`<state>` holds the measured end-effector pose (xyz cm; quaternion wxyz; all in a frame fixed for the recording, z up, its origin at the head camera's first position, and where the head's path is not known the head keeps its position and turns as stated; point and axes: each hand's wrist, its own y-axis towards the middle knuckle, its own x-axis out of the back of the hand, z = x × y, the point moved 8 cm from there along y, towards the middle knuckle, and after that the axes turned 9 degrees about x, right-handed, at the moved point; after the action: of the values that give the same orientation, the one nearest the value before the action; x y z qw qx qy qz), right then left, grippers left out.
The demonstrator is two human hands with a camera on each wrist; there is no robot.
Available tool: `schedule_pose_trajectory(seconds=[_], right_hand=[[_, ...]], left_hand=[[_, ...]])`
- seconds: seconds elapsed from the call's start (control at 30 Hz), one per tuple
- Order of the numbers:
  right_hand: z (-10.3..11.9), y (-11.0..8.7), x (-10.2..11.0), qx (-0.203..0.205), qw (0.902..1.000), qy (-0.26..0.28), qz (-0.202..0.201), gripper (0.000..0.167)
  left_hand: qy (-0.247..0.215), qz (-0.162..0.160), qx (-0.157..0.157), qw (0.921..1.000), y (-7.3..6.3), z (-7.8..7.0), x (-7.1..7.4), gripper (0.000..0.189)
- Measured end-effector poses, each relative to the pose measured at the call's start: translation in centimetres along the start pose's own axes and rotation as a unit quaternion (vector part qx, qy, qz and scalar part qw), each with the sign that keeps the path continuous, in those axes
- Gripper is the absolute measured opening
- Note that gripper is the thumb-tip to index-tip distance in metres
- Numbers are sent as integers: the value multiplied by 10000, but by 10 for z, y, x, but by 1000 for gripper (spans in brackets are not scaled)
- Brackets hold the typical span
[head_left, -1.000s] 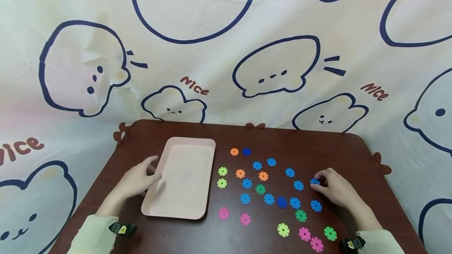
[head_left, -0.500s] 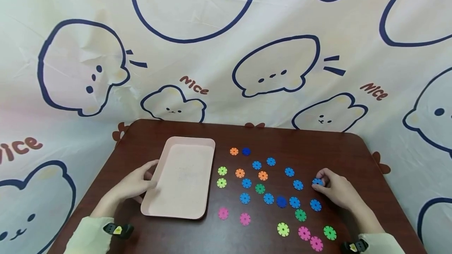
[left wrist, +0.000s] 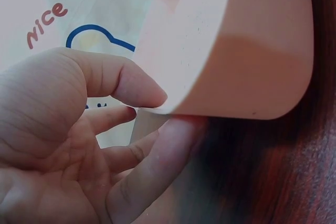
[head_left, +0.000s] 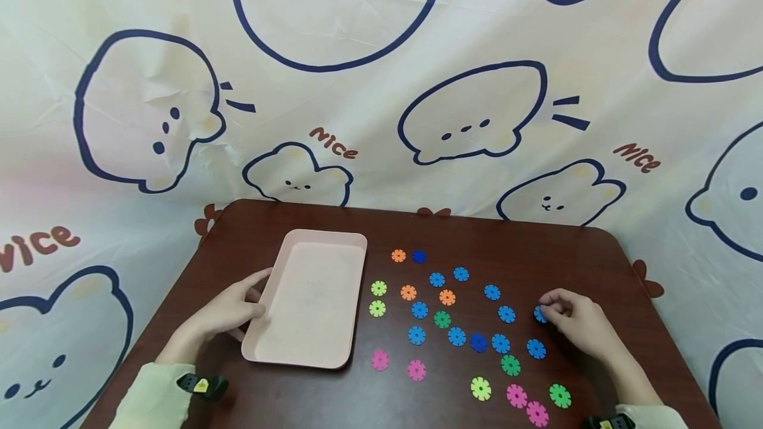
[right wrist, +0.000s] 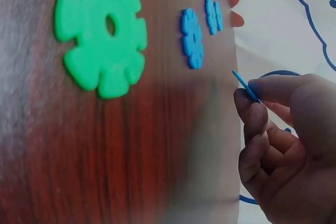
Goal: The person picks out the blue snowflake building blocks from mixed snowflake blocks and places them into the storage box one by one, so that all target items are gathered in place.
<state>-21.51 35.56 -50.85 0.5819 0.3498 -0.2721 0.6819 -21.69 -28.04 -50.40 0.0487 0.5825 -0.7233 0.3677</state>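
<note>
In the head view, my left hand (head_left: 217, 308) is at the left long side of a pale pink tray (head_left: 310, 296). The left wrist view shows the thumb (left wrist: 142, 88) over the rim and a finger (left wrist: 170, 145) against the outer wall, pinching the tray's edge. At the right, my right hand (head_left: 578, 323) pinches a light blue notched disc (head_left: 539, 314) between thumb and fingertips. The right wrist view has this disc edge-on, tilted between the fingers. Closest to that hand on the table is another light blue notched disc (head_left: 536, 349).
Several notched plastic discs lie flat across the brown table (head_left: 477, 237), among them orange (head_left: 398, 255), dark blue (head_left: 478, 342), yellow-green (head_left: 481, 388), pink (head_left: 516, 396) and green (head_left: 560, 396) ones. A printed cloth (head_left: 369, 104) hangs behind the table's far edge.
My left hand has drawn back slightly to the left, its thumb from over the tray to the rim. The right hand has shifted slightly right and nearer with the blue disc.
</note>
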Motion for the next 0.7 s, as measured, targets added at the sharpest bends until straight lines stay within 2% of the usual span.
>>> schedule_pose_trajectory(seconds=[0.13,0.33,0.5,0.7], right_hand=[[7,1,2,26,9999,82,-61,16],[22,4,2,86,9991,399,-144,25],[37,8,-5,171,9974,697,-29,30],[65,13,-16,488,9946,907,102,30]], left_hand=[[-44,32,-36,10000,0,1,0,82],[-80,81,-66,9999,-1,0,0,81],[-97,64,9,9999,-1,1,-1,81],[-104,83,-5,9999,-1,1,-1,81]])
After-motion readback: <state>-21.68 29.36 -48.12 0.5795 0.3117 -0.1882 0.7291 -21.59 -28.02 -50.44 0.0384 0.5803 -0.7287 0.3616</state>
